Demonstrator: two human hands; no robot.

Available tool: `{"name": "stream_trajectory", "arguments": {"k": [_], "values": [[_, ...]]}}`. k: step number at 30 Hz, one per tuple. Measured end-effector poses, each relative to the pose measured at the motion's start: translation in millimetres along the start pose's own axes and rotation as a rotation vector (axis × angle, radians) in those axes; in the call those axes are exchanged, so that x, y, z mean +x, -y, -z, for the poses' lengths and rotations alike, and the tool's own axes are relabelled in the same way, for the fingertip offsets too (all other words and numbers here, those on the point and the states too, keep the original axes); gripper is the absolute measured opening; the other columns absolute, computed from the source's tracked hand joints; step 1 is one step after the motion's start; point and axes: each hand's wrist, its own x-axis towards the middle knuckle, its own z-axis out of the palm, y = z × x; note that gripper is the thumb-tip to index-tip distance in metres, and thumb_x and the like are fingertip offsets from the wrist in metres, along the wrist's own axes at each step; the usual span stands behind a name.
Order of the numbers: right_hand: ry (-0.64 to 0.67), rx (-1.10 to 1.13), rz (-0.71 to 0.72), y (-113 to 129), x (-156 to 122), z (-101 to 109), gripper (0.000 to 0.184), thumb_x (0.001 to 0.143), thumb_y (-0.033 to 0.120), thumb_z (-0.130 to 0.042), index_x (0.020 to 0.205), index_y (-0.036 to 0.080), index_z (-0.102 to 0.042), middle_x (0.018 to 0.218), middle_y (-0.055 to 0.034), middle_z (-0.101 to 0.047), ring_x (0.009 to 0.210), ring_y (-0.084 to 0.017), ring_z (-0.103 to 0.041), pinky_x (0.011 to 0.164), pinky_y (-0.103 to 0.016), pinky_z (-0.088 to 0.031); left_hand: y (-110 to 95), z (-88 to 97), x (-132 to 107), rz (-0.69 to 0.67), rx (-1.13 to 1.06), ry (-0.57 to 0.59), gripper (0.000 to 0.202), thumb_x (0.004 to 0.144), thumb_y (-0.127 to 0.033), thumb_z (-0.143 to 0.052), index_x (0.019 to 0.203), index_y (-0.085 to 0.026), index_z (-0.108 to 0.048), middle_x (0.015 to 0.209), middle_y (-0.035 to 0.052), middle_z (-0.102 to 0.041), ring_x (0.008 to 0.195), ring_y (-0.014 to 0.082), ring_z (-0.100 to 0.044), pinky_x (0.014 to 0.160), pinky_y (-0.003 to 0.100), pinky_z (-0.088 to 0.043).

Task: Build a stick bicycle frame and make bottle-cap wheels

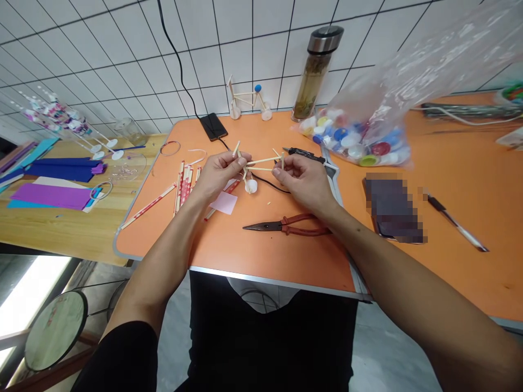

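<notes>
The left hand [220, 175] and right hand [300, 182] are both closed, fingers pinching a small wooden-stick frame [263, 161] above the orange counter [229, 245], just beyond red-handled pliers [286, 225].

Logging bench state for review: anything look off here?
A pixelated dark object sits on the orange table, right of the right hand; the blur hides what it is. A black cable also trails under the stick model.

Wooden stick frame [263, 160] | mid-air | white cap [250, 186] (lower left end)
</notes>
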Motion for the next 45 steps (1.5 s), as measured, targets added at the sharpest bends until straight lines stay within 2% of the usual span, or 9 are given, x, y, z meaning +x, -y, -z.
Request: {"name": "stream_trajectory", "arguments": {"k": [6, 12, 16, 22, 25, 32, 37, 40, 45], "values": [[0.029, 0.036, -0.039, -2.2, 0.7, 4.1, 0.045, 0.088, 0.065, -0.089, 0.099, 0.023, -0.077, 0.087, -0.0020, -0.075, 0.069, -0.016, -0.065, 0.063, -0.031, -0.051, -0.6, 6.7, 0.1, -0.065, 0.032, 0.030, 0.050, 0.083, -0.063, -0.098, 0.104, -0.019, -0.088, 0.091, 0.0064, -0.084, 0.079, 0.0182, -0.080, 0.076, 0.031, -0.065], [-0.011, 0.218, -0.076, -8.8, 4.7, 14.0, 0.074, 0.099, 0.095, -0.058, 0.110, 0.024, -0.076, 0.101, -0.0075, -0.079, 0.077, -0.017, -0.075, 0.060, -0.028, -0.057, -2.8, 20.2, 4.5, -0.083, 0.057, -0.025, 0.054, 0.082, -0.064, -0.099, 0.109, -0.019, -0.088, 0.108, 0.0122, -0.088, 0.088, 0.0229, -0.083, 0.076, 0.033, -0.064], [-0.005, 0.174, -0.086, -12.3, 7.1, 12.5, 0.068, 0.097, 0.090, -0.068, 0.107, 0.023, -0.076, 0.100, -0.0070, -0.079, 0.074, -0.016, -0.074, 0.056, -0.026, -0.056, -6.1, 23.1, 4.0, -0.055, 0.058, -0.024, 0.050, 0.085, -0.062, -0.097, 0.110, -0.019, -0.088, 0.110, 0.0133, -0.089, 0.096, 0.0265, -0.084, 0.077, 0.035, -0.064], [0.099, 0.052, -0.037, -7.6, 5.6, -0.5, 0.042, 0.098, 0.063, -0.080, 0.112, 0.023, -0.081, 0.094, -0.0035, -0.080, 0.074, -0.016, -0.074, 0.067, -0.030, -0.059, -14.3, 10.1, -3.6, -0.028, 0.008, 0.048, 0.037, 0.093, -0.050, -0.094, 0.111, -0.018, -0.089, 0.117, 0.0146, -0.087, 0.091, 0.0250, -0.084, 0.079, 0.037, -0.065], [0.167, 0.030, -0.015, -5.3, 5.0, -5.4, 0.036, 0.097, 0.056, -0.080, 0.111, 0.023, -0.082, 0.099, -0.0044, -0.083, 0.076, -0.018, -0.075, 0.071, -0.034, -0.060, -18.2, 0.7, -6.6, 0.020, 0.008, 0.051, 0.032, 0.093, -0.043, -0.094, 0.111, -0.016, -0.089, 0.104, 0.0134, -0.086, 0.089, 0.0267, -0.084, 0.077, 0.038, -0.065], [0.236, 0.065, 0.026, 1.3, 4.0, -11.4, 0.045, 0.095, 0.067, -0.081, 0.107, 0.024, -0.082, 0.104, -0.0046, -0.085, 0.080, -0.019, -0.074, 0.076, -0.036, -0.062, -11.7, -11.2, -3.8, 0.031, -0.035, 0.021, 0.026, 0.085, -0.033, -0.100, 0.101, -0.016, -0.088, 0.117, 0.0136, -0.085, 0.100, 0.0304, -0.085, 0.081, 0.042, -0.069], [0.261, 0.159, -0.009, 3.7, 2.0, -15.1, 0.047, 0.094, 0.070, -0.083, 0.100, 0.024, -0.079, 0.099, -0.0048, -0.084, 0.080, -0.021, -0.076, 0.076, -0.037, -0.064, -7.3, -14.6, -2.6, -0.007, -0.002, 0.122, 0.028, 0.089, -0.041, -0.098, 0.099, -0.016, -0.088, 0.115, 0.0123, -0.085, 0.102, 0.0292, -0.085, 0.085, 0.041, -0.070], [0.231, 0.169, -0.015, 3.4, 2.1, -14.7, 0.048, 0.093, 0.072, -0.082, 0.099, 0.025, -0.077, 0.100, -0.0055, -0.083, 0.084, -0.022, -0.078, 0.077, -0.038, -0.065, -7.8, -15.8, -2.2, -0.013, 0.016, 0.119, 0.033, 0.087, -0.044, -0.099, 0.102, -0.016, -0.089, 0.108, 0.0114, -0.086, 0.099, 0.0296, -0.085, 0.089, 0.043, -0.070], [0.093, 0.083, 0.023, 3.1, 7.5, -9.0, 0.048, 0.095, 0.074, -0.080, 0.098, 0.026, -0.075, 0.088, -0.0039, -0.077, 0.076, -0.021, -0.074, 0.070, -0.038, -0.063, -7.9, -13.5, 1.4, -0.112, -0.041, 0.071, 0.049, 0.078, -0.045, -0.106, 0.115, -0.018, -0.088, 0.122, 0.0155, -0.085, 0.127, 0.0365, -0.081, 0.108, 0.048, -0.066]]}}
